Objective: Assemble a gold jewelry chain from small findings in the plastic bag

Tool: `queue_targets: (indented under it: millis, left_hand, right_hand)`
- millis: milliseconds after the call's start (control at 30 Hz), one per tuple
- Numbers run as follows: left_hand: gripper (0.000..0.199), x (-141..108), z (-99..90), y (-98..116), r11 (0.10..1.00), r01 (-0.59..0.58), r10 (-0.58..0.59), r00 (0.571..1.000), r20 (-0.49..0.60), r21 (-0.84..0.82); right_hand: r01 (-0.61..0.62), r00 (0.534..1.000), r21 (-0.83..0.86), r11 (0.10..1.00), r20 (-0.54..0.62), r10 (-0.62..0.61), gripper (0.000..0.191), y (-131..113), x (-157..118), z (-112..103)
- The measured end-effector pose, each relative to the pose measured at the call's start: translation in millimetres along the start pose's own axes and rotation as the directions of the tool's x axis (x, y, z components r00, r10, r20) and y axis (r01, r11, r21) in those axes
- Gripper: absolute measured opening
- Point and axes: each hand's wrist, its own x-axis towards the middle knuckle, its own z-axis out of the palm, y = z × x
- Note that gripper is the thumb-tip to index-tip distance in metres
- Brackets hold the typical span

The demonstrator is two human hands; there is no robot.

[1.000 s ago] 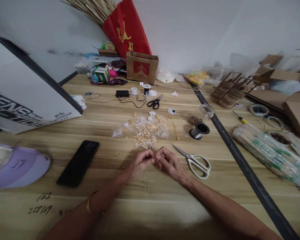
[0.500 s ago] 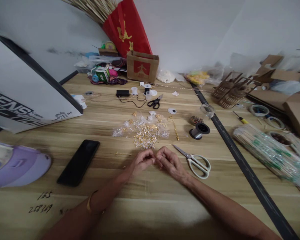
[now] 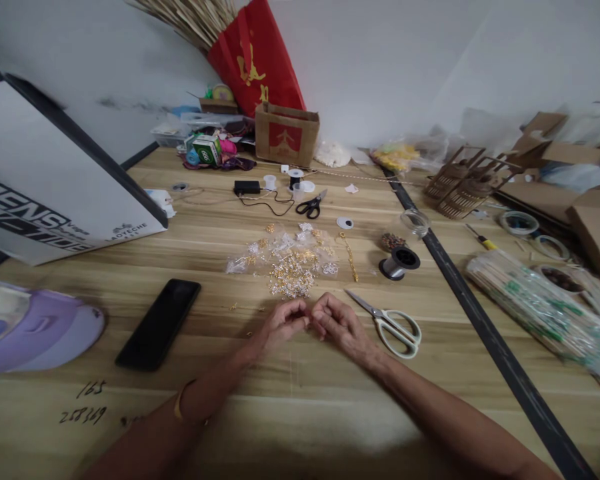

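Note:
My left hand [image 3: 285, 323] and my right hand [image 3: 337, 321] meet fingertip to fingertip over the wooden table. Both are closed in a pinch; whatever they hold is too small to make out. Just beyond them lies a heap of small gold and silver beads or charms [image 3: 293, 275], with clear plastic bags [image 3: 283, 243] behind and among it. A gold chain [image 3: 349, 257] lies to the right of the heap. White-handled scissors [image 3: 397, 331] rest beside my right hand. A few tiny gold pieces [image 3: 233, 307] lie to the left of my left hand.
A black phone [image 3: 159, 325] and a purple visor cap [image 3: 55, 327] lie at left, below a large white box [image 3: 65, 180]. A wire spool [image 3: 399, 264], black scissors [image 3: 311, 205] and a bead jar [image 3: 395, 239] stand further back. Wrapped sticks [image 3: 530, 307] lie at right.
The fingertips have shifted very slightly against each other. The whole view has moved a little; the objects on the table stay in place.

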Motion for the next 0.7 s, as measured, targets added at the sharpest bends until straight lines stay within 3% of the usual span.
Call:
queue_targets:
  millis: [333, 700]
  left_hand:
    - [0.022, 0.9, 1.5, 5.8, 0.998, 0.018, -0.014, 0.998, -0.061, 0.066]
    - [0.020, 0.9, 1.6, 5.3, 0.995, 0.021, -0.016, 0.999, -0.045, 0.099]
  right_hand:
    - [-0.066, 0.998, -0.018, 0.998, -0.010, 0.065, 0.034, -1.3, 1.4, -4.9]
    - [-0.058, 0.998, -0.003, 0.998, 0.001, 0.058, 0.032, -0.7, 1.3, -6.4]
